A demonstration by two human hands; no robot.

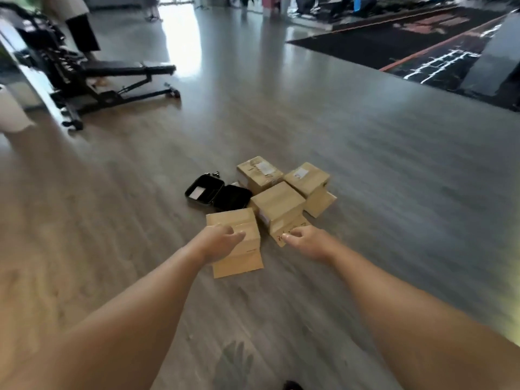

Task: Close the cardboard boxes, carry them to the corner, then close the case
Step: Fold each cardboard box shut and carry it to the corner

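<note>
Head view is showing four cardboard boxes clustered on the wooden floor (365, 153), with the black case (218, 194) lying open just beside them on their left. The nearest box (239, 220) is sitting with a flap hanging down its front; the middle box (277, 204) and the far right box (308, 175) are also showing flaps splayed outward, while the far box (259, 171) is appearing shut on top. The left hand (219, 239) is reaching over the nearest box, fingers loosely curled and apart, holding nothing. The right hand (305, 240) is hovering at the loose flap of the middle box; whether its fingers are touching the flap cannot be told. Judged from this, closing is barely begun, no box is yet carried to a corner, and the case is remaining open.
</note>
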